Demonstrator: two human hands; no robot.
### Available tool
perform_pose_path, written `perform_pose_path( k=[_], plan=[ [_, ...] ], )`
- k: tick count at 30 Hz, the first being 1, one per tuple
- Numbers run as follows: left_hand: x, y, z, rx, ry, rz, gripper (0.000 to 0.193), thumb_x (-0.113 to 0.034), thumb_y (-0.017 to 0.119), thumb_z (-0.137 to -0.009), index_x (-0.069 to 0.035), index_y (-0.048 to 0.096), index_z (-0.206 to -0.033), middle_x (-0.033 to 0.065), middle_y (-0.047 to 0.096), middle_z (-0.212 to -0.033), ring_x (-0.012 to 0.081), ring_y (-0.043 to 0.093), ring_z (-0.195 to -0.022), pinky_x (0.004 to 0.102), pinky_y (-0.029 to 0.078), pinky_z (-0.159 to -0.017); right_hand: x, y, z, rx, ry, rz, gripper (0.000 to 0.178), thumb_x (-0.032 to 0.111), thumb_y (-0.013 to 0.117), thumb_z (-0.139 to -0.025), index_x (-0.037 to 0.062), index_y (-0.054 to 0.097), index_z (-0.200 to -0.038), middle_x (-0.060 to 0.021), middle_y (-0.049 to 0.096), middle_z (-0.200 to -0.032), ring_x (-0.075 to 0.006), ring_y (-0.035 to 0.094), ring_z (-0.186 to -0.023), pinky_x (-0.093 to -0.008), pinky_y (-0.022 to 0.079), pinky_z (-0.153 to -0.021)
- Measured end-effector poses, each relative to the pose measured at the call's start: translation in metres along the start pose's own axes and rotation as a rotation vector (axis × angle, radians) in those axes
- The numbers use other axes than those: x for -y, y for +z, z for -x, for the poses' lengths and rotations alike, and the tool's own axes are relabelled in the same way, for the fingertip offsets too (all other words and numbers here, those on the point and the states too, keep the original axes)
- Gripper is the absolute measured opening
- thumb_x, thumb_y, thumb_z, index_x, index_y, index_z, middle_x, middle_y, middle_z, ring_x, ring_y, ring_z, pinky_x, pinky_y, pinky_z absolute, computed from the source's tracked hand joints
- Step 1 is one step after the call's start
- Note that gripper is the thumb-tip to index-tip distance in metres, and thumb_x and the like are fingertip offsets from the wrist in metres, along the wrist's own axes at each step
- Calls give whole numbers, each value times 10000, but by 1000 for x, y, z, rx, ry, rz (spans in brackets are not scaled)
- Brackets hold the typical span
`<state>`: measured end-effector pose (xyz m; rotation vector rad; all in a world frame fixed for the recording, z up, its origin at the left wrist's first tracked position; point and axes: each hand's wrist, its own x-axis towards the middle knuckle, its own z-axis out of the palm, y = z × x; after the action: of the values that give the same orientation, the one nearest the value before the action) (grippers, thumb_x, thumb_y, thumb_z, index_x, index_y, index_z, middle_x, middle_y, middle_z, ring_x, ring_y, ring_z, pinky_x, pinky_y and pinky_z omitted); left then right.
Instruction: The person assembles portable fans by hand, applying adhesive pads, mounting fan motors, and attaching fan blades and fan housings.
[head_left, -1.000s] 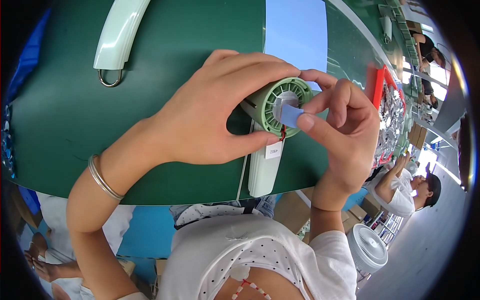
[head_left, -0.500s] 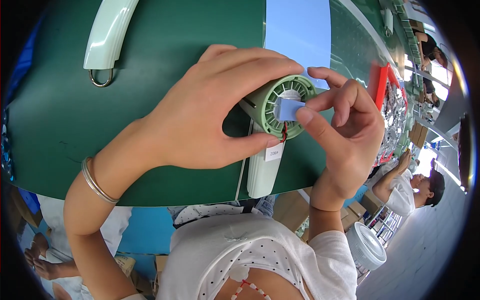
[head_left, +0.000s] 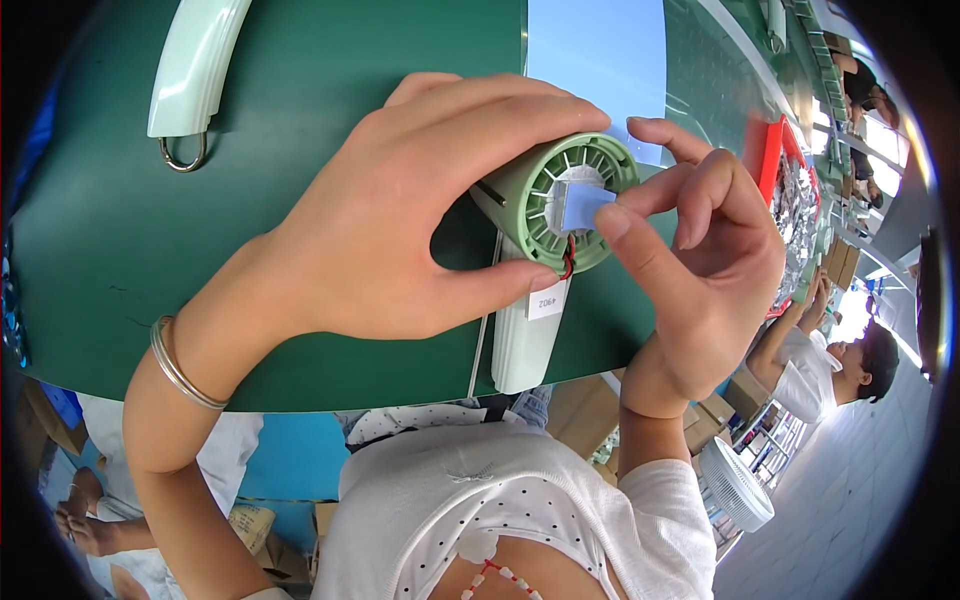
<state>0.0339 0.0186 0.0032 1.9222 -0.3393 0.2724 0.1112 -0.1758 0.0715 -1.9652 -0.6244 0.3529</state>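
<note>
My left hand [head_left: 400, 210] is wrapped round a pale green handheld fan [head_left: 524, 215], thumb below and fingers over the top. The fan's round, ribbed end faces up and right, and a red and a black wire come out at its lower rim. A pale green handle [head_left: 520, 345] with a small white label extends below it toward me. Between thumb and forefinger my right hand [head_left: 700, 235] pinches a small blue piece of film [head_left: 585, 206], which lies against the silvery centre of the ribbed end.
A curved pale green handle with a metal ring [head_left: 195, 80] lies on the green table [head_left: 330, 50] at the far left. A light blue sheet [head_left: 595, 60] lies behind my hands. At the right stands a red tray [head_left: 772, 165] of small shiny parts. Other people work nearby.
The view has shifted slightly. Both hands still hold the fan and the blue film in nearly the same pose, and the film's face shows a little more.
</note>
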Motion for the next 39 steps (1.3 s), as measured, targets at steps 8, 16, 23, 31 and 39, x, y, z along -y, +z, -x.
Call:
perform_pose_path(
  k=[8,16,23,31,39],
  plan=[
    [-1,-1,1,-4,4,-11,745,-161,835,-652,-52,573,-1341,105,615,-1332,311,563,-1240,412,431,-1051,6,-4,2,83,-186,300,272,-54,769,-693,18,542,-824,-95,625,-789,-288,611,-1064,-421,414,-1001],
    [2,1,3,9,41,7,724,-167,766,-687,-26,543,-1362,158,576,-1357,328,547,-1259,405,410,-1063,-14,-15,36,105,-645,708,250,96,853,-605,160,729,-813,-18,623,-879,-306,599,-1060,-574,365,-1063],
    [-2,-1,0,-130,115,245,667,-135,679,-664,-50,563,-1315,254,485,-1402,409,522,-1255,462,373,-1096,-34,-8,34,26,-930,725,229,182,840,-673,241,747,-874,45,608,-940,-261,596,-1038,-546,358,-1088],
    [-6,4,4,-132,323,-66,231,-177,814,-645,-78,699,-819,256,565,-1298,462,513,-1239,549,415,-1021,-18,-12,37,44,-675,489,159,256,753,-839,109,695,-855,-49,623,-890,-344,588,-1034,-599,364,-1061],
    [-21,6,5,-156,174,54,215,-149,771,-725,-45,730,-908,280,545,-1344,455,503,-1250,532,400,-1046,-17,-5,22,41,-713,430,222,164,837,-744,85,685,-884,-76,659,-949,-351,596,-1061,-590,375,-1039]
  ],
)
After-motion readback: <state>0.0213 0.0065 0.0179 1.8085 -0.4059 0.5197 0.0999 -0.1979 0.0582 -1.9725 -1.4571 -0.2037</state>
